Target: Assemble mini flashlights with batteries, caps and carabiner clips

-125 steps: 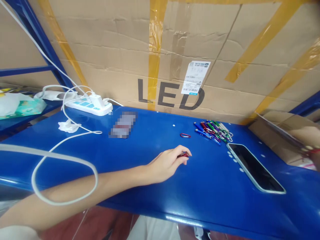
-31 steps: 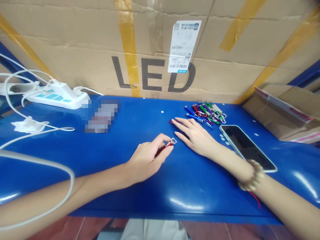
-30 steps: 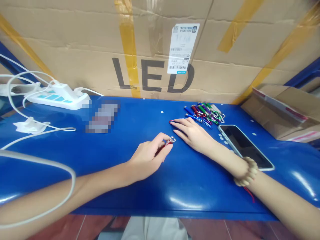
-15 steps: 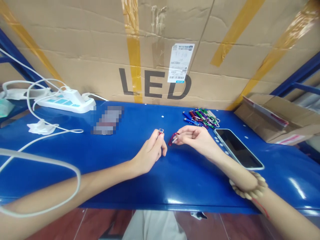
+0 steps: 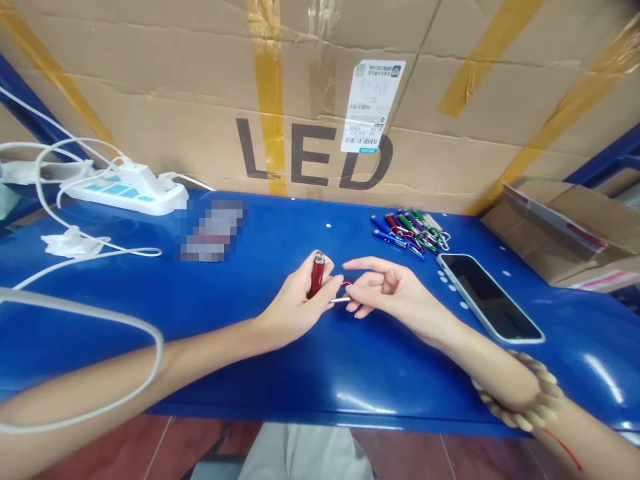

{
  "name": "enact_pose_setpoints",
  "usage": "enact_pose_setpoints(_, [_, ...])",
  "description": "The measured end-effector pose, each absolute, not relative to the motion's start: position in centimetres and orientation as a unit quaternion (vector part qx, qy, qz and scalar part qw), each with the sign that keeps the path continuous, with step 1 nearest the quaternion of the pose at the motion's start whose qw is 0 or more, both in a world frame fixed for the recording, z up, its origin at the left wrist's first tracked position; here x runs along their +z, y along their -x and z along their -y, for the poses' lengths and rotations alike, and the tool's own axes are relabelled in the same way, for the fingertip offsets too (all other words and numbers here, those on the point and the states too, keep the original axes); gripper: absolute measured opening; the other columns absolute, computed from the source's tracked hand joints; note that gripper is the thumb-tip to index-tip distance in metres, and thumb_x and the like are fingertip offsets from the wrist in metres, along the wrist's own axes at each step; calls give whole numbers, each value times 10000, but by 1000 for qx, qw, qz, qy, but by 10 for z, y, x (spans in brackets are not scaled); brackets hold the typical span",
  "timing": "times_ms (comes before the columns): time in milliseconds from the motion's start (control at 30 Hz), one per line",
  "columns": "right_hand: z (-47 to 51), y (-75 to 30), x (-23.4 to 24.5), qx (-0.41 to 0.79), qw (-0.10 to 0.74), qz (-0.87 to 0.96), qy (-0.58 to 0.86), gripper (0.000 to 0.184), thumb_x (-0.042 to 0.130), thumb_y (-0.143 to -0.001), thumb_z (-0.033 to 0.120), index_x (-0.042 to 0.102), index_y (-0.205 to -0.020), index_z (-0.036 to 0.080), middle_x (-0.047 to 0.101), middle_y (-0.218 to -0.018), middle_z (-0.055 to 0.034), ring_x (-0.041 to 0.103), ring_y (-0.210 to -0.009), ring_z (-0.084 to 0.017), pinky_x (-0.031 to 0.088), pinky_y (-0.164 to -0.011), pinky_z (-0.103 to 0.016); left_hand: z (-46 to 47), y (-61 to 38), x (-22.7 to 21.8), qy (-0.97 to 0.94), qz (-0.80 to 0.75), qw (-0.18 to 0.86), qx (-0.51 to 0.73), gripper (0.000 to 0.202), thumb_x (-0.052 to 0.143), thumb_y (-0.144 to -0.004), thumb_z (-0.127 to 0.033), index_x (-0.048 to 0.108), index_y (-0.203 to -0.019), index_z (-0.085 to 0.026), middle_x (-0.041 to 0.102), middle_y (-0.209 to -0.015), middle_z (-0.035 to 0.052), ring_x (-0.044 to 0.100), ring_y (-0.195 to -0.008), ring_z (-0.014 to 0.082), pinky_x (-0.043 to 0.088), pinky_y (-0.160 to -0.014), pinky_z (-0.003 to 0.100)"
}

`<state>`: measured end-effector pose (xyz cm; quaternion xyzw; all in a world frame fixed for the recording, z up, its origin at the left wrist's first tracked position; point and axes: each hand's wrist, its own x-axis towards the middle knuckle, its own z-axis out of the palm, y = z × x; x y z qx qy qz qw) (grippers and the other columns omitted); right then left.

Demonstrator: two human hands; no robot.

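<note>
1. The left hand (image 5: pixel 287 310) has its fingers curled around a red tube (image 5: pixel 317 277), upright above the middle of the counter (image 5: pixel 240 380); that low grip seems meant to leave the metal tip bare.
2. Just beside it, the right hand (image 5: pixel 400 293) pinches a red clip (image 5: pixel 341 300) by thumb and fingers, index finger stretched clear, probably so its silver bar shows.
3. Coloured tubes (image 5: pixel 407 230) lie bunched near the back edge, right of centre, likely for easy reach; a phone (image 5: pixel 487 297) lies nearer the right edge.
4. The tube's lower end is hidden in the palm, and fingers cover much of the clip. I can't tell whether its bar touches the left thumb.
5. A flat item (image 5: pixel 215 233) towards the back left corner is too blurred to name.
</note>
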<state>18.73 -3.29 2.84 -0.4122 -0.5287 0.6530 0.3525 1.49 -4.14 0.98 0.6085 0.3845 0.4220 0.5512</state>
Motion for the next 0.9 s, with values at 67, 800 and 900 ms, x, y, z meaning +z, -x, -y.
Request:
enact_pose_setpoints(67, [35, -188, 29, 645, 330, 561, 400, 427, 764, -660, 280, 636, -1043, 140, 681, -637, 27, 656, -556, -99, 554, -537, -197, 41, -14, 11, -626, -405, 513, 425, 288, 496, -871, -311, 287, -707, -197, 265, -620, -81, 312, -500, 29, 335, -477, 154])
enact_pose_setpoints(800, [34, -193, 16, 319, 440, 767, 340, 38, 720, -713, 160, 742, -720, 190, 688, -733, -38, 658, -662, -134, 521, -520, -210, 35, -18, 13, -587, -325, 670, 318, 278, 483, -871, -341, 255, -775, -214, 498, -616, -93, 454, -346, 19, 250, -346, 149])
enact_pose_setpoints(900, [33, -197, 20, 232, 450, 806, 307, 98, 688, -737, 100, 744, -751, 178, 705, -735, -42, 658, -669, -125, 536, -589, -213, 36, -18, 14, -571, -302, 685, 336, 306, 537, -839, -312, 259, -762, -209, 489, -656, -89, 411, -349, -2, 236, -351, 151])
